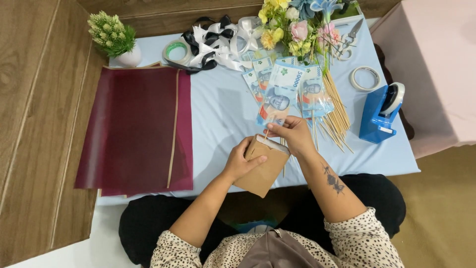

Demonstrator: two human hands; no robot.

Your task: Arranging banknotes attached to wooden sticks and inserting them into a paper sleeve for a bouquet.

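1. The right hand [296, 135] pinches, fingers together, a blue paper banknote [277, 97] mounted, it seems, on a thin wooden skewer.
2. The left hand [240, 161] clamps a brown paper envelope [262, 166] just below, touching.
3. The banknote's long axis points away, toward the artificial flower bunch [297, 25].

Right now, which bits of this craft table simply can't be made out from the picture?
- Inside of the brown envelope: head view, hidden by its own flap and the left hand.
- Lower end of the banknote on a stick: covered by the right hand.
- Scissors: partly under the flowers.
- Flower tops: cut off by the upper edge.
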